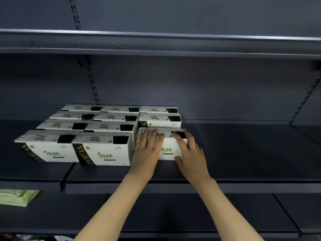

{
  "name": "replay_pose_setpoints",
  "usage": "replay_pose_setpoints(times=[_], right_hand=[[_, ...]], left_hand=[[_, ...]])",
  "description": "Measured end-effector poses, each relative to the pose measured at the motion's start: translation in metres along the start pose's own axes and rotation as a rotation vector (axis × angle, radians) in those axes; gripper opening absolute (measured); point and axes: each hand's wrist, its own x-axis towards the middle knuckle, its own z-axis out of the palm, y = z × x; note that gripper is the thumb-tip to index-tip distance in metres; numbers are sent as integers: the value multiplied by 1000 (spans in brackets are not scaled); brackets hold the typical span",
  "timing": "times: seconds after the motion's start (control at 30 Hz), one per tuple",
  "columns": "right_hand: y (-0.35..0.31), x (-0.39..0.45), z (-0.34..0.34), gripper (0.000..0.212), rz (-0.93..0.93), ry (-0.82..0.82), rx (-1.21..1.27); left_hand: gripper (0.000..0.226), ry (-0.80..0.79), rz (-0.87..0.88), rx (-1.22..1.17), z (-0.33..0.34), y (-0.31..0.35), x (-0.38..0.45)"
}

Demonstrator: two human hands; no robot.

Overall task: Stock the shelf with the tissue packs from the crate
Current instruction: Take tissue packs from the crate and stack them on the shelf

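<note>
White tissue packs [104,150] with green lettering and black patches stand in three front-to-back columns on the dark middle shelf [251,153]. Both hands are on the front tissue pack [167,150] of the right column, which rests on the shelf. My left hand [147,150] covers its left front face, with the fingers bent over the top edge. My right hand [189,153] grips its right end, fingers on top and thumb at the lower front edge. The crate is out of view.
The upper shelf [156,42] overhangs the packs. Bare shelf surface stretches to the right of the columns. A light green pack [17,197] lies on the lower shelf [173,214] at the left. Slotted uprights [93,84] run up the back wall.
</note>
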Motion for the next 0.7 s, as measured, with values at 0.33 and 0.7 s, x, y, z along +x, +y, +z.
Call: replay_pose_setpoints(times=[0.33,0.7], right_hand=[[-2,27,16,91,28,4,-40],[-3,32,24,94,51,-14,-29]], left_hand=[[65,24,-30,-8,11,-14,22],[72,19,-55,-53,14,-16,27]])
